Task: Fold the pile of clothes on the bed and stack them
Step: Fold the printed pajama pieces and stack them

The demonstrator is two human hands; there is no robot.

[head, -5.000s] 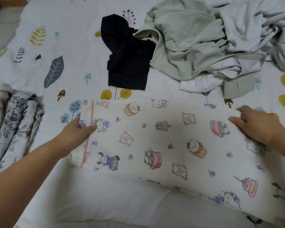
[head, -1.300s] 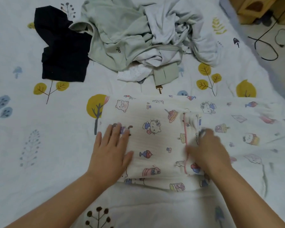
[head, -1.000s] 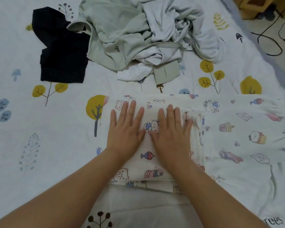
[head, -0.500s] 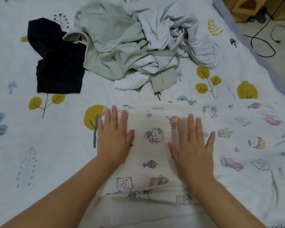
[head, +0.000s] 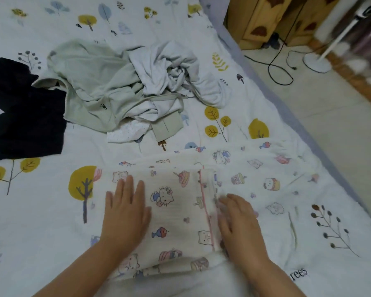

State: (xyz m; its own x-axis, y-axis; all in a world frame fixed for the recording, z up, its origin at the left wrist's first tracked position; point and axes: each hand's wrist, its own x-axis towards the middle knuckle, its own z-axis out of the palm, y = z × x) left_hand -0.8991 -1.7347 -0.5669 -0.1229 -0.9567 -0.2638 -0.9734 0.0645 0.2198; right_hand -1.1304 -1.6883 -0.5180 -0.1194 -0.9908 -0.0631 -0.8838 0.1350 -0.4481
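A cream garment printed with cartoon characters (head: 176, 213) lies partly folded on the bed in front of me, its pink-trimmed edge running down the right of the folded part. My left hand (head: 125, 213) presses flat on the left of the folded part, fingers straight. My right hand (head: 237, 221) lies just right of the pink trim, blurred, fingertips at the fold's edge. Beyond it, the unfolded rest of the garment (head: 272, 181) spreads to the right. A heap of pale green and white clothes (head: 124, 86) sits farther up the bed, a black garment (head: 26, 112) to its left.
The bed sheet (head: 30, 211) is white with leaf and tree prints. The bed's right edge (head: 287, 108) drops to a tiled floor with black cables (head: 281, 69), a white fan base (head: 317, 63) and a wooden cabinet (head: 272, 20).
My right hand slid rightward off the folded panel to its pink-trimmed edge. My left hand stayed flat on the left side. The view tilted up and right, showing the floor.
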